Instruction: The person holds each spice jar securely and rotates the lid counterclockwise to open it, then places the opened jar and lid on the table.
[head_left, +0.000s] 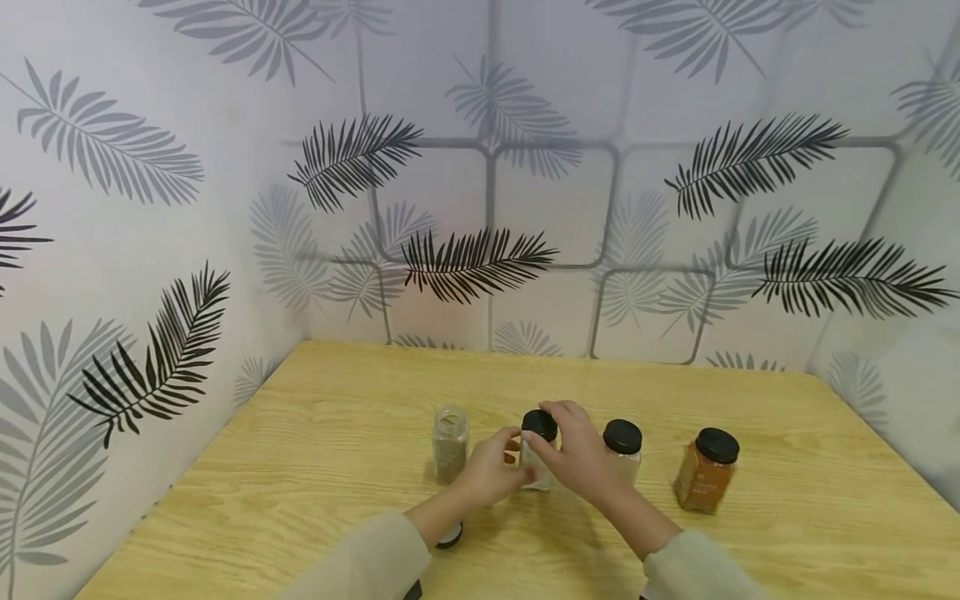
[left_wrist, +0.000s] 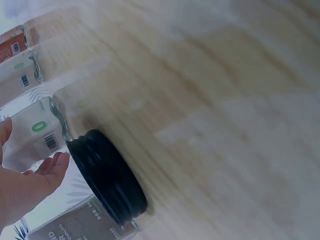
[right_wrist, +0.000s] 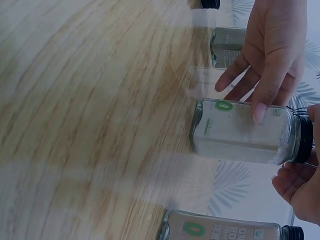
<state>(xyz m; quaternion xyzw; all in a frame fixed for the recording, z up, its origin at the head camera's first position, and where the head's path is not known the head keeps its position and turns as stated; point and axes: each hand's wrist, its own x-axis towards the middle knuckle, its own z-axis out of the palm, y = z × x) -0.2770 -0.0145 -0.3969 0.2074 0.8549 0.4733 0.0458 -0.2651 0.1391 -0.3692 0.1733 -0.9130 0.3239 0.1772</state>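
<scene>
A clear glass jar of white powder with a black screw lid (head_left: 539,424) stands upright on the table between both hands. My left hand (head_left: 491,471) holds its lower body from the left, thumb across the front and fingers at the side; in the right wrist view the thumb overlaps the white-powder jar (right_wrist: 240,131). From above, my right hand (head_left: 581,450) grips the lid with thumb and fingertips. To the left is a lidless jar of grey-brown powder (head_left: 450,454). A loose black lid (left_wrist: 107,175) lies on the table near my left wrist.
Right of the hands stands a black-lidded jar of pale powder (head_left: 624,440), partly behind my right hand. Farther right is a jar of orange-red powder (head_left: 705,479), also lidded. The wooden table (head_left: 360,392) meets a leaf-patterned wall (head_left: 450,317) at the back.
</scene>
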